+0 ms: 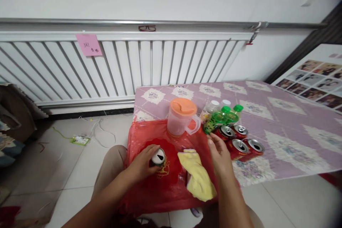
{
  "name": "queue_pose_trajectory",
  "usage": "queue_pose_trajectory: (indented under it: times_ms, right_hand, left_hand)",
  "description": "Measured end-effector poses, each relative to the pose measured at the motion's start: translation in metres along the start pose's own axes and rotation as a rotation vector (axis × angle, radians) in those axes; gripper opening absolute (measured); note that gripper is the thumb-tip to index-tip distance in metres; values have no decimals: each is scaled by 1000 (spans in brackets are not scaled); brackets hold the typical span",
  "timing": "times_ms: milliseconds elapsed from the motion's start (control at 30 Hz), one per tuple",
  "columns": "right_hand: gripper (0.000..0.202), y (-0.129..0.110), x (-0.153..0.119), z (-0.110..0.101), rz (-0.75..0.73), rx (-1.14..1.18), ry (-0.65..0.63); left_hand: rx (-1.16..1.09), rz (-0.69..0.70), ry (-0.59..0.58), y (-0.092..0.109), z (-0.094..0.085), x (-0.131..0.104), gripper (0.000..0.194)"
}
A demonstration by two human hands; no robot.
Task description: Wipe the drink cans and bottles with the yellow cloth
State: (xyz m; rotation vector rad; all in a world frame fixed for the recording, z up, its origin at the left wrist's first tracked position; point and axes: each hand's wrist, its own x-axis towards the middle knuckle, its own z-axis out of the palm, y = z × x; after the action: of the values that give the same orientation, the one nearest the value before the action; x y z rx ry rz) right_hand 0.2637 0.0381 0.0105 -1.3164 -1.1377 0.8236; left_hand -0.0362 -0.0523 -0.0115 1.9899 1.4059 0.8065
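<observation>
On the red plastic cover, my left hand [146,161] is wrapped round the side of an upright drinks can [159,157]. The can's silver top faces up and its mouth hole is open. My right hand [219,151] holds nothing I can see, its fingers loosely curved and the thumb slightly apart. Its fingertips are by the base of a green bottle [213,121]; whether they touch it I cannot tell. Between the hands lies a crumpled yellow cloth [199,176]. Behind it stands a clear pitcher [176,123] with an orange lid and a handle on the right.
Several red cans [239,149] stand right of my right hand, with green-capped and white-capped bottles [213,107] behind them. A purple patterned tablecloth [283,128] spreads to the right. A white radiator [160,60] runs along the wall. A power strip [80,140] lies on the floor at left.
</observation>
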Motion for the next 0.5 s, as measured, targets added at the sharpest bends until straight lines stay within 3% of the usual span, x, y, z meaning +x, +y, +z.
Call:
queue_pose_trajectory:
  times_ms: [167, 500]
  right_hand:
    - [53, -20, 26, 29, 56, 87, -39]
    - [57, -25, 44, 73, 112, 372, -135]
  left_hand:
    - [0, -12, 60, -6, 13, 2, 77]
    - [-9, -5, 76, -2, 15, 2, 76]
